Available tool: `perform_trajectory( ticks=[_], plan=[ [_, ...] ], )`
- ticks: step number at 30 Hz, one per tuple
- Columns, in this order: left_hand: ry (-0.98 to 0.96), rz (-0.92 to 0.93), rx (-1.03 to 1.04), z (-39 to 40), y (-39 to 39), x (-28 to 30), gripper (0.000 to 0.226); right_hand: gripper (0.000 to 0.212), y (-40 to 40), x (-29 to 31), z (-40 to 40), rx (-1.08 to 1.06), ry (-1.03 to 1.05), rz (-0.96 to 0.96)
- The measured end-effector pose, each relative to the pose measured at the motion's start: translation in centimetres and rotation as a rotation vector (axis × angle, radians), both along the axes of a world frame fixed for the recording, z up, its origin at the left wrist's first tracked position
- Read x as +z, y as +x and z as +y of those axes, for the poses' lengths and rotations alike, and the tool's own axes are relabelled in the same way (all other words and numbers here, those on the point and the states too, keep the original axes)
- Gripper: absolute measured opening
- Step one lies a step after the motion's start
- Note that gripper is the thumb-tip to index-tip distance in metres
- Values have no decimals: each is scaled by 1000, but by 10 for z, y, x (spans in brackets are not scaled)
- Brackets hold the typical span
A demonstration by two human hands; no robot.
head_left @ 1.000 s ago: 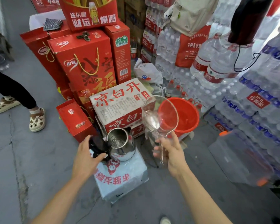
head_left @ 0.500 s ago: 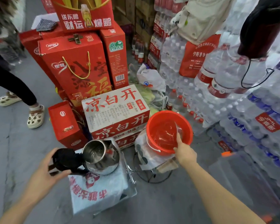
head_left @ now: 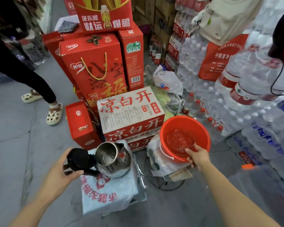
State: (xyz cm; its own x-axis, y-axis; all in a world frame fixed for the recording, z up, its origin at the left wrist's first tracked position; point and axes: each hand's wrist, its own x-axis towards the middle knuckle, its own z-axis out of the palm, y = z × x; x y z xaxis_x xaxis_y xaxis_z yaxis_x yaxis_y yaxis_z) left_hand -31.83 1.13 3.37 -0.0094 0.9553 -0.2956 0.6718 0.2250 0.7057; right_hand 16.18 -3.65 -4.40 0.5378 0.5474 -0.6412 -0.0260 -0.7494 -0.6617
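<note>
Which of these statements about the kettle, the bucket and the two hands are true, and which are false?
1. The kettle has its lid open. True.
2. The right hand reaches into the bucket. True.
3. The bucket is blue. False: it is red.
4. The bucket is dry. False: it holds water.
5. The left hand rests on the bucket. False: it is at the kettle's black lid.

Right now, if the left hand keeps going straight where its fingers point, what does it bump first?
The left hand would probably meet the black handle of the steel kettle first; depth is unclear, so it may already touch.
</note>
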Motion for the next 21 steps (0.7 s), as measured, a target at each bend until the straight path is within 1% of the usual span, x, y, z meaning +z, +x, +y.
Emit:
perform_trajectory(
  ticks=[2,3,9,13,15,21],
  plan=[
    [0,8,8,0,-1,-1,94,75,-3,11,-16,-84,94,104],
    [-3,10,14,0,-1,-1,95,75,-5,15,-23,-106,127,123],
    [-22,55,9,-1,1,3,99,76,-21,45,-50,-121,340,127],
    [-33,35,5,2,2,4,100,75,-30,73,-59,-115,470,153],
    [-27,63,-13,2,4,4,101,74,-35,89,-64,-99,519,142],
    [-18,47,-48,2,8,8,101,72,-66,131,-74,-31,577,125]
  ],
)
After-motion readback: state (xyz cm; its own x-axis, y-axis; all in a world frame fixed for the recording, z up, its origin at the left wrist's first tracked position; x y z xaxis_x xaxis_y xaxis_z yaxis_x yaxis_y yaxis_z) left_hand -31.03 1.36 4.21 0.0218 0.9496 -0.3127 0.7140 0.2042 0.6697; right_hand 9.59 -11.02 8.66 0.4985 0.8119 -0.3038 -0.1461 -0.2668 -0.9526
